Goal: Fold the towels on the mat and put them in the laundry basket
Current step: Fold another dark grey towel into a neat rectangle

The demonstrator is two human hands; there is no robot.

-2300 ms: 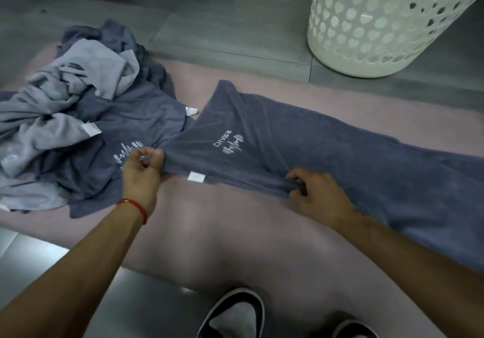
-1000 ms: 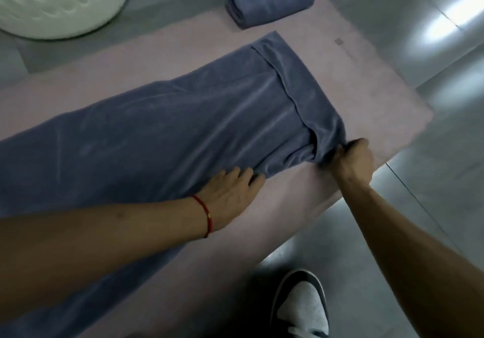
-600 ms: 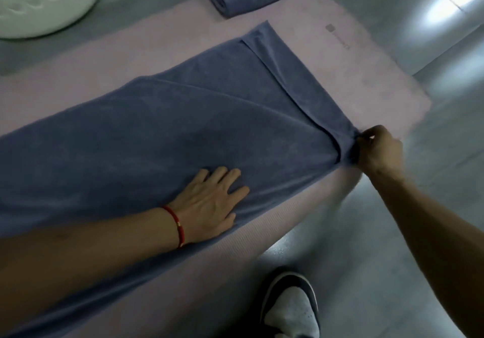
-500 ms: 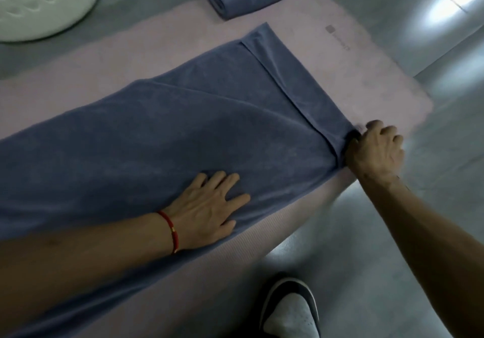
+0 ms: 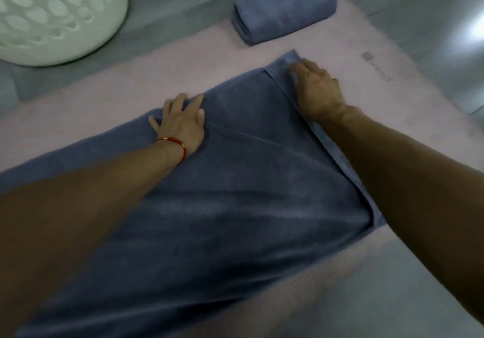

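Observation:
A long blue-grey towel (image 5: 235, 206) lies folded lengthwise on the pink mat (image 5: 183, 57). My left hand (image 5: 180, 121), with a red bracelet at the wrist, rests flat on the towel's far edge, fingers spread. My right hand (image 5: 318, 89) lies on the towel's far right corner, fingers extended over the folded hem. A second blue towel (image 5: 284, 14), folded into a compact bundle, sits at the mat's far end. The white perforated laundry basket (image 5: 52, 15) stands on the floor at top left.
Grey tiled floor (image 5: 419, 2) surrounds the mat, with a bright light glare at the right. The mat's right end carries a small printed logo (image 5: 375, 68). Both my forearms cross much of the towel.
Both hands have moved from the towel's near edge to its far edge. My right hand let go of the near right corner and now lies on the far corner.

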